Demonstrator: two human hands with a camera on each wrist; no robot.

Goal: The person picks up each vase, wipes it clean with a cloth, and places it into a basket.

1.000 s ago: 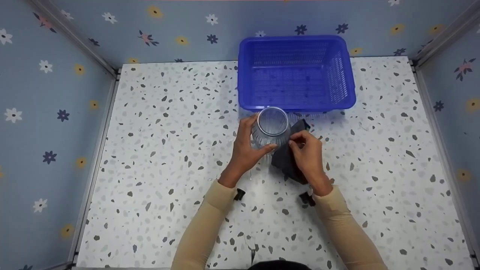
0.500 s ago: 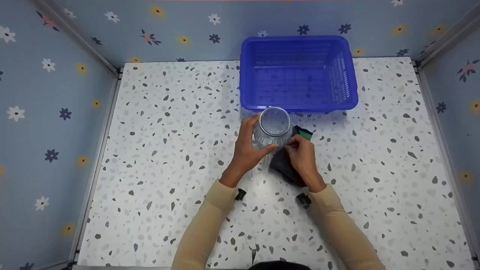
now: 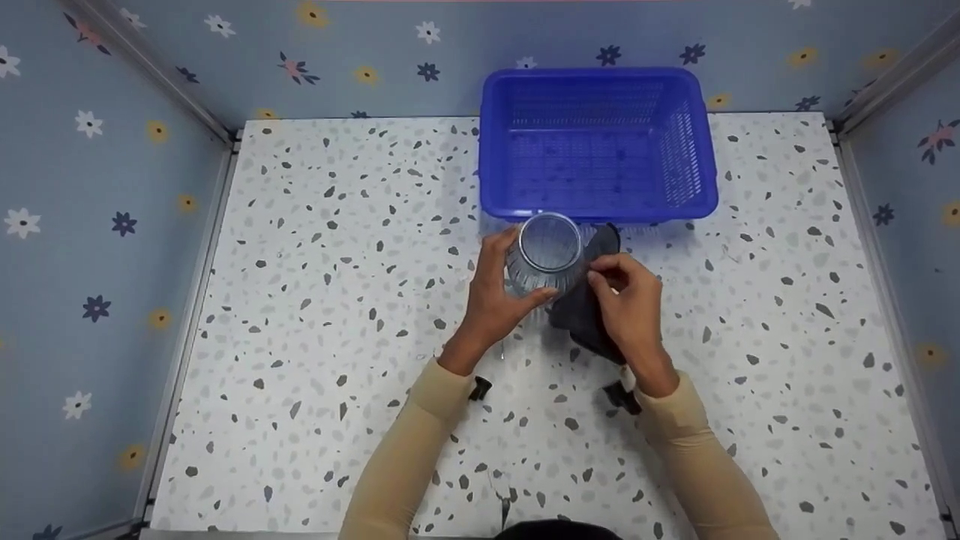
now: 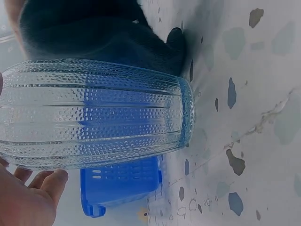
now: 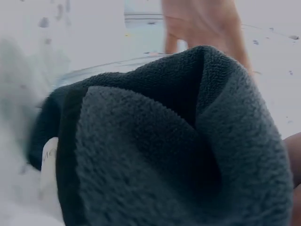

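Note:
A clear ribbed glass jar (image 3: pixel 536 276) stands upright in front of the basket, its round mouth facing up. My left hand (image 3: pixel 495 296) grips its left side, thumb across the front and fingers behind. In the left wrist view the glass jar (image 4: pixel 99 115) shows vertical ribs and a dotted texture. My right hand (image 3: pixel 630 300) pinches a dark grey cloth (image 3: pixel 589 319) against the jar's right side. Up close in the right wrist view, the fuzzy cloth (image 5: pixel 141 150) hangs in folds with a dark hem and a white tag (image 5: pixel 49 174), covering most of the jar there.
A blue plastic basket (image 3: pixel 592 212) with slotted walls stands just behind the jar, near the flowered back wall (image 3: pixel 480 45). Patterned panels flank the speckled white tabletop (image 3: pixel 337 300) on both sides. Black wrist mounts show beside both cuffs.
The right hand has rubbed the cloth along the jar's side, first toward me, then back away and to the right. A green patch on the cloth showed briefly. Left hand and jar stay put.

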